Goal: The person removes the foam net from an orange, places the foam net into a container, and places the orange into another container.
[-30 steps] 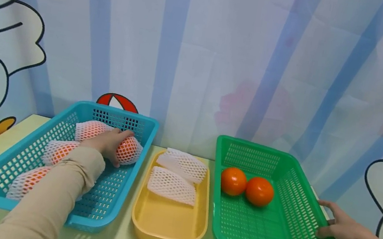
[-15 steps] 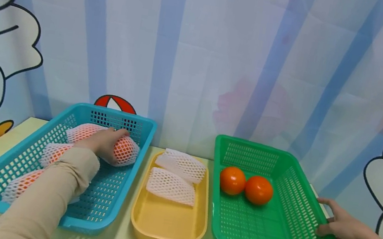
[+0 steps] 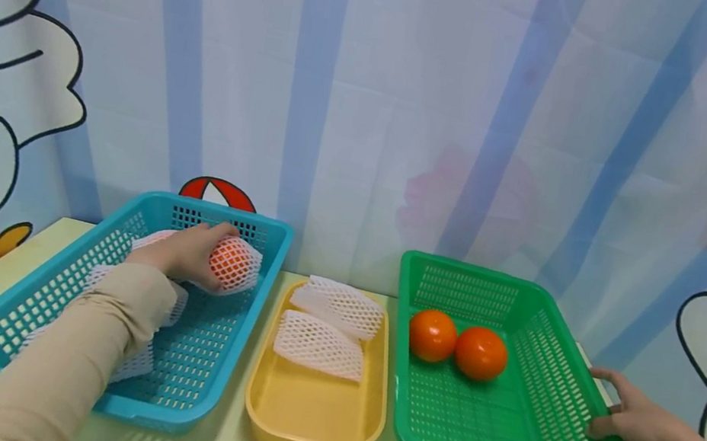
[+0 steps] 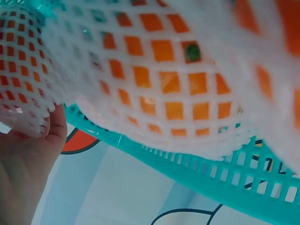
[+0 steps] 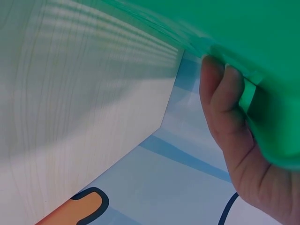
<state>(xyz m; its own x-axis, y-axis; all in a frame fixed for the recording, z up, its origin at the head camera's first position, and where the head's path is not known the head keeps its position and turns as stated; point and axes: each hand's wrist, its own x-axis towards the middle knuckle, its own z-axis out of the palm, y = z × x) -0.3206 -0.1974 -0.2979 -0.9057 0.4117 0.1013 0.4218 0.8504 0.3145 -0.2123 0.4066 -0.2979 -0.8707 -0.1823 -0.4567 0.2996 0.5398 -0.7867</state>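
My left hand (image 3: pixel 185 253) grips an orange-red fruit in a white foam net (image 3: pixel 234 265) at the back right of the blue basket (image 3: pixel 238 333). In the left wrist view the fingers of my left hand (image 4: pixel 33 159) lie against the netted fruit (image 4: pixel 21 70). Other netted fruits (image 4: pixel 168 89) lie in the blue basket, partly hidden by my sleeve. At the right, my right hand (image 3: pixel 653 431) holds the right rim of the green basket (image 3: pixel 563 342); the right wrist view shows curled fingers of my right hand (image 5: pixel 239 126) under that rim.
Between the baskets stands a yellow tray (image 3: pixel 312 411) with two white foam nets (image 3: pixel 320 344) in it. Two bare orange-red fruits (image 3: pixel 480 354) sit side by side in the green basket's left part. A striped cloth (image 3: pixel 372 100) hangs behind the table.
My left hand and the netted fruit in its grip have moved slightly up in the blue basket. My right hand remains on the green rim.
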